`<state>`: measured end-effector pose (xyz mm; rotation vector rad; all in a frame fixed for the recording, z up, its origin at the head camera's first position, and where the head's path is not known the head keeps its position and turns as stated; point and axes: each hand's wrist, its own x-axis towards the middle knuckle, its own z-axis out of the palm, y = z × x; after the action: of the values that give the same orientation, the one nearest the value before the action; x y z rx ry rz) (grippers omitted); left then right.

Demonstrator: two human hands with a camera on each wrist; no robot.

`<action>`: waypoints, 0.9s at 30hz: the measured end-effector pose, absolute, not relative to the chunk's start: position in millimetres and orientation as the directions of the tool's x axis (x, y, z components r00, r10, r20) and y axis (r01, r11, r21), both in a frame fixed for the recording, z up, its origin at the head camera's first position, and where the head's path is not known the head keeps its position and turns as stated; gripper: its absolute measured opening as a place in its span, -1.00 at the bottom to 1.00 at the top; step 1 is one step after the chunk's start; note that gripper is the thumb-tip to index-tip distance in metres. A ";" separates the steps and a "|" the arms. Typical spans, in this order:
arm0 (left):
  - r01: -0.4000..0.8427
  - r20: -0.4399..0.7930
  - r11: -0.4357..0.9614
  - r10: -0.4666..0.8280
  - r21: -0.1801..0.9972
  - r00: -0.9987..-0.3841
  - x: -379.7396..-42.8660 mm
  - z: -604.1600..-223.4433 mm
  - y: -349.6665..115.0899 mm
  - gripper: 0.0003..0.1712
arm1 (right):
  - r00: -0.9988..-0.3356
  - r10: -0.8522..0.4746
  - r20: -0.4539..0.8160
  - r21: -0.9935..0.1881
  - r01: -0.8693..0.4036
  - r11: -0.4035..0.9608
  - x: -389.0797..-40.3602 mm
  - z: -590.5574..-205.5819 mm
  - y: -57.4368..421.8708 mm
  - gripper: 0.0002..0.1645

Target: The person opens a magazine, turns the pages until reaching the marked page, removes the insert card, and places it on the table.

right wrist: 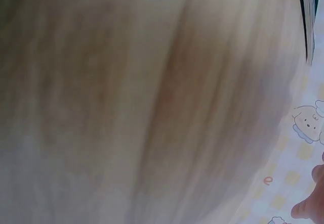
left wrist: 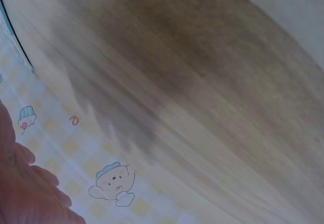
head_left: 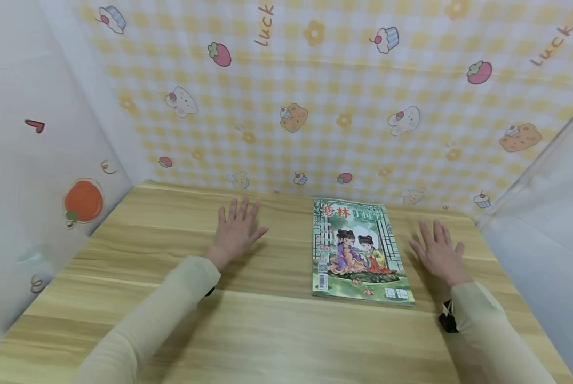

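A green illustrated magazine (head_left: 358,250) lies flat on the wooden table (head_left: 277,330), its cover showing two cartoon figures. To its left, my left hand (head_left: 235,233) is held with fingers spread and nothing in it. My right hand (head_left: 441,255) is just right of the magazine, fingers likewise spread and holding nothing. At the lower left of the left wrist view, part of the left hand (left wrist: 25,188) shows. Only the fingertips (right wrist: 315,198) of the right hand enter the right wrist view, below the magazine's edge (right wrist: 309,21).
Behind the table rises a yellow checked cloth (head_left: 267,80) printed with cakes, strawberries and bears. White printed cloth (head_left: 32,176) borders the left side, and pale cloth (head_left: 555,213) the right. A black wrist device (head_left: 448,318) sits under the right sleeve (head_left: 483,314).
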<state>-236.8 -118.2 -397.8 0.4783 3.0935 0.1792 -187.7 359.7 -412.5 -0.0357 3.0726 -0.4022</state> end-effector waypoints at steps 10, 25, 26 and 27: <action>0.309 -0.004 0.940 0.313 0.146 -0.950 -237.2 -395.9 -115.5 -0.13 | -0.999 -0.035 -0.019 -0.258 -0.029 0.966 -184.8 -412.6 360.5 -0.08; 0.392 0.002 0.887 0.404 0.245 -0.915 -227.3 -407.4 -101.4 -0.15 | -0.896 -0.444 0.034 -0.368 -0.424 0.828 -137.6 -416.1 339.2 -0.09; 0.414 0.003 0.875 0.427 0.252 -0.904 -225.0 -408.2 -97.7 -0.15 | -0.885 -0.464 0.038 -0.361 -0.445 0.820 -135.5 -416.7 338.1 -0.08; 0.437 -0.002 0.860 0.453 0.265 -0.891 -222.3 -409.0 -93.1 -0.15 | -0.880 -0.474 0.040 -0.358 -0.456 0.815 -133.3 -417.0 337.1 -0.06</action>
<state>-222.3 -93.1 -409.0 0.7106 2.9677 0.3997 -133.3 337.1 -417.0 -0.7546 2.9442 -0.5615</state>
